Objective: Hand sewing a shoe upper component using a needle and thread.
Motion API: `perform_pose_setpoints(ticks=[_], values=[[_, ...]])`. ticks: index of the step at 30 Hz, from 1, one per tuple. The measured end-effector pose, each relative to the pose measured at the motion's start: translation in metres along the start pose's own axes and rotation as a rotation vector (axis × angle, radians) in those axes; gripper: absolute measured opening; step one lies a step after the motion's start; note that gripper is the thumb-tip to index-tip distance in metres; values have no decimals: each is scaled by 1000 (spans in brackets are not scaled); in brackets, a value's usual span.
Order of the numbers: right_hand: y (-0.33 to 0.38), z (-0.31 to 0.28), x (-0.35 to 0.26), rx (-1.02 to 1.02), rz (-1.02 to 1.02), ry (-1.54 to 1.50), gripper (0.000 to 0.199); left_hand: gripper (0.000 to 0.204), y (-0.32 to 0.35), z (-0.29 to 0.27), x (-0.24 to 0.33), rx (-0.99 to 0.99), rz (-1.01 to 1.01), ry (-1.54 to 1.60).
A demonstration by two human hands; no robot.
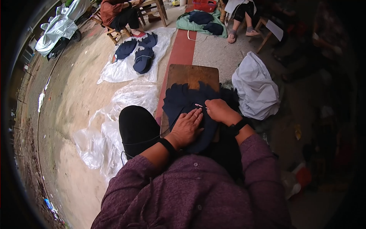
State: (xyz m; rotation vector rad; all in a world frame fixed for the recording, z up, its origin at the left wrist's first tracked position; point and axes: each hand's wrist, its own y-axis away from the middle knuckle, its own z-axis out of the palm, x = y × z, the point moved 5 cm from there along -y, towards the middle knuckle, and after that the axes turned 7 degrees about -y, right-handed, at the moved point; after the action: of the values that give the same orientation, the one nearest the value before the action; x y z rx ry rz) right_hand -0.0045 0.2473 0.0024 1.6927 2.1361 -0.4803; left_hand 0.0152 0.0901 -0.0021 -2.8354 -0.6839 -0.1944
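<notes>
Dark navy cloth pieces (177, 97) with jagged, finger-like edges lie overlapped on a wooden board (193, 71) in front of my body. My left hand (187, 128) rests flat on the cloth, fingers stretched toward its middle. Just past those fingertips is a small pale pink loop (198, 105), too small to name. My right hand (221, 111) is closed at the right side of the cloth, close to the loop. A small light bit shows at its fingers, but what it grips is hidden.
Clear plastic sheeting (126, 101) spreads on the ground at left, with navy bundles (143, 60) on its far part. A white sack (255, 86) stands at right. Two people sit farther off, near a green cloth (187, 23) bearing more navy pieces. A covered vehicle (57, 32) stands far left.
</notes>
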Motion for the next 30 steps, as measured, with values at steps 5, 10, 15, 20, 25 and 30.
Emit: perform_pose_setpoints(ticks=[5, 10, 15, 20, 25, 30], values=[[11, -4, 18, 42, -29, -215, 11, 57, -1, 0, 0, 4, -19, -14], [23, -8, 39, -114, 14, -307, 11, 57, -1, 1, -2, -18, -49, 13], [55, -27, 67, -96, 82, -294, 13, 56, -4, -1, 1, -17, -25, -5], [50, -25, 41, 71, 4, -50, 8, 57, -2, 0, 0, -29, -66, 1], [32, -10, 15, 85, 47, -60, 15, 57, -2, 0, 1, -26, -72, 9], [25, -3, 7, 114, 133, 4, 15, 56, -1, -1, -1, -22, -80, 37]])
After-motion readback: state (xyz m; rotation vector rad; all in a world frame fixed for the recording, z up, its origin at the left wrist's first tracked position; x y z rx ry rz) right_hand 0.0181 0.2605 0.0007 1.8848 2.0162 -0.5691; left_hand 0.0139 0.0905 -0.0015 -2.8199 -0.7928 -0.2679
